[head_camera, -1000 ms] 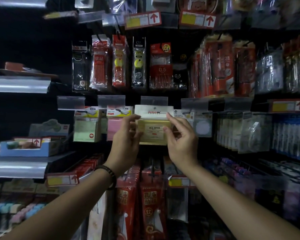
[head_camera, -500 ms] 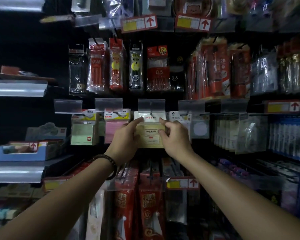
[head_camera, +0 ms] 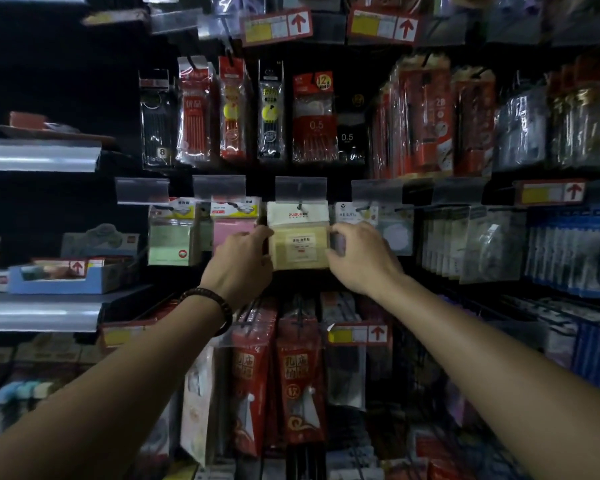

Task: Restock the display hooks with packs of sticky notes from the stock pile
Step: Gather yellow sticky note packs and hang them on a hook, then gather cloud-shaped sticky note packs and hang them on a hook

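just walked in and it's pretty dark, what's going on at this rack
A person is hanging a yellow sticky-note pack on a display hook. The left hand grips the pack's left edge and the right hand grips its right edge. The hook's tip seems to poke through the hole in the pack's white header card, so the pack looks threaded on but not let go. A pink pack and a green pack hang to its left.
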A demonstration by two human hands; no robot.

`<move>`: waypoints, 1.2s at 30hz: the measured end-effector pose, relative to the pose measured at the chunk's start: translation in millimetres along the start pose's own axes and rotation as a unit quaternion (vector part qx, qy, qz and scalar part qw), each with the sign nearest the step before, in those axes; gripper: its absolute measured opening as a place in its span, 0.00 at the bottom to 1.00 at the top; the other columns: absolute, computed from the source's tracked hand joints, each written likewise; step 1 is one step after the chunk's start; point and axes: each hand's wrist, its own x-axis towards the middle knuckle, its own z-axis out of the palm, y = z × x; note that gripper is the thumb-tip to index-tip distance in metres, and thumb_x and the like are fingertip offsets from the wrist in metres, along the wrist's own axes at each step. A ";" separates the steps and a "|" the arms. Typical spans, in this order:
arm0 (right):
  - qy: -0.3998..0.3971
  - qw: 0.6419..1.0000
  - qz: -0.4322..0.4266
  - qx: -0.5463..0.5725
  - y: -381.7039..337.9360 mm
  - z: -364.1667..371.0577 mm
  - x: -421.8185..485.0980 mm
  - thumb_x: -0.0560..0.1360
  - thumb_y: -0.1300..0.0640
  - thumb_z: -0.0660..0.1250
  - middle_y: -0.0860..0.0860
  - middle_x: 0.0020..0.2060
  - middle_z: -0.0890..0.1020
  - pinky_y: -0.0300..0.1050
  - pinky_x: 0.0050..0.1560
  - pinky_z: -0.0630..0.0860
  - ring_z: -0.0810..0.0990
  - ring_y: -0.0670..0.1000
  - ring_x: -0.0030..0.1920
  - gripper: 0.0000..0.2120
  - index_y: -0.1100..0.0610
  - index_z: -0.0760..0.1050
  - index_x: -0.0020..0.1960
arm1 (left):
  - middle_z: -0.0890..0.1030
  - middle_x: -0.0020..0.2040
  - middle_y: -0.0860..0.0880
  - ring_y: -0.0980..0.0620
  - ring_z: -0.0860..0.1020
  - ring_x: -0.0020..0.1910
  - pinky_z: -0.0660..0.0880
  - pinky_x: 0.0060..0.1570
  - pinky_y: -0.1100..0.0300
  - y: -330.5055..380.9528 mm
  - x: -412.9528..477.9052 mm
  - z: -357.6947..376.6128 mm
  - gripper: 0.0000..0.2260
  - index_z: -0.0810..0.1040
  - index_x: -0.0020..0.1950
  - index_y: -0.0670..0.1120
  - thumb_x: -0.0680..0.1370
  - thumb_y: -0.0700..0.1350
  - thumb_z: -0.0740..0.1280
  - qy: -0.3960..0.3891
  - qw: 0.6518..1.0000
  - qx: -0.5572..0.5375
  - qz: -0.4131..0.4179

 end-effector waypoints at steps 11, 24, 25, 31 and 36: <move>0.223 0.962 -0.134 0.084 44.7 10.5 -157.3 0.80 0.60 0.69 0.49 0.42 0.83 0.47 0.39 0.77 0.80 0.50 0.39 0.04 0.57 0.82 0.53 | 0.81 0.46 0.55 0.54 0.81 0.41 0.79 0.38 0.56 30.0 -186.4 7.6 0.07 0.80 0.56 0.51 0.81 0.51 0.66 0.019 0.983 -0.133 0.127; -0.167 0.972 0.142 0.085 180.6 226.8 -472.1 0.81 0.56 0.68 0.43 0.36 0.80 0.48 0.34 0.76 0.78 0.47 0.35 0.03 0.48 0.80 0.51 | 0.78 0.39 0.65 0.62 0.80 0.35 0.79 0.36 0.54 -27.7 -475.4 216.5 0.01 0.76 0.52 0.62 0.81 0.54 0.66 -0.360 0.914 -0.188 -0.017; -0.222 0.956 0.176 0.075 191.1 244.9 -493.7 0.81 0.55 0.68 0.43 0.37 0.79 0.47 0.35 0.74 0.78 0.47 0.36 0.03 0.48 0.80 0.52 | 0.78 0.38 0.67 0.62 0.80 0.35 0.79 0.36 0.54 -30.6 -489.1 229.1 0.01 0.76 0.52 0.62 0.81 0.55 0.66 -0.387 0.902 -0.187 -0.038; -0.437 0.861 0.260 0.008 222.7 348.7 -574.2 0.78 0.52 0.70 0.48 0.49 0.84 0.51 0.49 0.82 0.84 0.52 0.50 0.06 0.49 0.80 0.54 | 0.83 0.44 0.66 0.62 0.82 0.40 0.82 0.44 0.53 -55.2 -545.6 296.9 0.07 0.76 0.55 0.64 0.78 0.59 0.64 -0.525 0.824 -0.152 -0.149; -0.487 0.833 0.261 0.014 206.6 423.5 -585.9 0.80 0.48 0.72 0.51 0.56 0.81 0.49 0.54 0.80 0.81 0.54 0.56 0.12 0.49 0.77 0.61 | 0.84 0.44 0.64 0.61 0.83 0.44 0.83 0.48 0.53 -67.5 -566.7 330.8 0.05 0.78 0.51 0.64 0.77 0.54 0.66 -0.580 0.766 -0.147 -0.235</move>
